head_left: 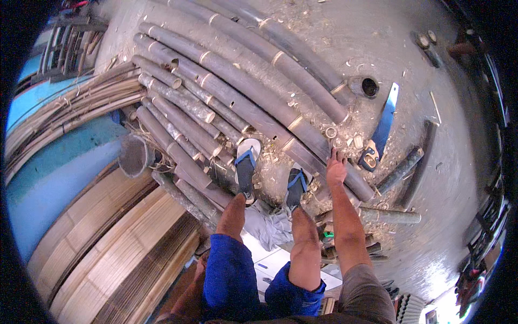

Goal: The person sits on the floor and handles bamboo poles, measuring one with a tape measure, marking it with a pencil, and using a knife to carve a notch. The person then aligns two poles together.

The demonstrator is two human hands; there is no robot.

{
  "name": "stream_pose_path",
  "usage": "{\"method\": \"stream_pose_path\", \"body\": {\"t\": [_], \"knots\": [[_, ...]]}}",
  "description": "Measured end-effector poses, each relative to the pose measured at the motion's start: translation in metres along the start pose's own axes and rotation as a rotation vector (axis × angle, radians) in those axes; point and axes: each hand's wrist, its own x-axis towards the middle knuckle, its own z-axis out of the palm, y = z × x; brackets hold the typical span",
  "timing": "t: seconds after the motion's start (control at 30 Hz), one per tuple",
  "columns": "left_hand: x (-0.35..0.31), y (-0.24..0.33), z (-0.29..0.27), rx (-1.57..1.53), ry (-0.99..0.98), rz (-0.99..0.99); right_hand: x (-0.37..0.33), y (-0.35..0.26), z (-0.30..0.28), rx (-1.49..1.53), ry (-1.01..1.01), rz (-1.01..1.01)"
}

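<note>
My right hand (336,168) reaches forward with its fingers stretched out, lying on a long dark bamboo pole (247,88) near its right end. Alongside that pole, on the near side, runs another bamboo pole (245,112) with small holes cut in it. To the right of my hand a handsaw (384,127) with a light wooden handle lies on the floor. Small cut bamboo rings (331,132) sit just beyond my fingers. Down beside my left thigh is my left hand (201,265), in shadow, its fingers mostly hidden.
More long bamboo poles (310,86) lie farther out. Shorter poles (186,127) are piled at the left, near a grey bucket (135,155), bundled strips (70,110) and stacked slatted panels (118,227). A short hollow bamboo piece (357,85) stands beyond the saw. Shavings litter the floor.
</note>
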Motion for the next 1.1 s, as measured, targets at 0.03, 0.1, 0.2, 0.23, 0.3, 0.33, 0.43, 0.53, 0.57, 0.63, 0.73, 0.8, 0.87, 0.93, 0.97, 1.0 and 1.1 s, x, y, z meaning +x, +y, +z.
{"method": "stream_pose_path", "body": {"t": [0.03,0.1,0.2,0.23,0.3,0.33,0.43,0.53,0.57,0.63,0.73,0.8,0.87,0.93,0.97,1.0,1.1], "knots": [[0.0,0.018,-0.002,0.032,0.003,0.034,-0.001,-0.003,-0.005,0.037,-0.017,0.021],[0.009,0.051,0.001,0.083,-0.001,0.103,-0.003,-0.005,-0.011,0.089,-0.051,0.056],[0.027,0.115,0.008,0.195,-0.019,0.261,-0.003,-0.002,-0.001,-0.079,0.047,-0.067],[0.035,0.14,0.013,0.241,-0.03,0.336,-0.002,-0.001,0.004,-0.092,0.059,-0.081],[0.06,0.206,0.033,0.37,-0.061,0.494,0.001,0.002,0.011,-0.004,0.03,-0.01],[0.056,0.246,0.055,0.477,-0.053,0.471,0.001,0.004,0.011,-0.011,0.029,-0.013],[0.118,0.333,0.114,0.971,0.062,1.035,0.001,0.002,0.003,-0.009,-0.009,-0.022],[0.124,0.452,0.198,1.359,0.153,1.211,-0.001,-0.005,-0.028,0.042,-0.072,0.0],[0.132,0.491,0.228,1.415,0.193,1.335,-0.002,-0.005,-0.03,0.076,-0.062,0.027],[0.134,0.56,0.281,1.675,0.323,1.493,-0.002,-0.01,-0.03,0.126,-0.048,0.061],[0.149,0.62,0.331,1.954,0.248,1.57,0.001,-0.006,-0.027,0.12,-0.039,0.063],[0.177,0.64,0.339,2.073,0.172,1.631,0.003,0.001,-0.017,0.082,-0.046,0.035],[0.185,0.643,0.347,2.105,0.122,1.498,0.013,-0.001,-0.025,0.158,-0.028,0.168],[0.188,0.644,0.341,2.11,0.089,1.459,0.049,0.002,-0.055,0.248,-0.307,0.455],[0.185,0.644,0.342,2.099,0.074,1.487,0.061,0.027,-0.037,0.408,-0.103,0.418],[0.185,0.643,0.344,2.089,0.062,1.511,0.082,0.037,-0.031,0.59,0.032,0.471],[0.184,0.646,0.347,2.091,0.059,1.515,0.15,0.019,-0.052,0.944,0.208,0.598]]}}
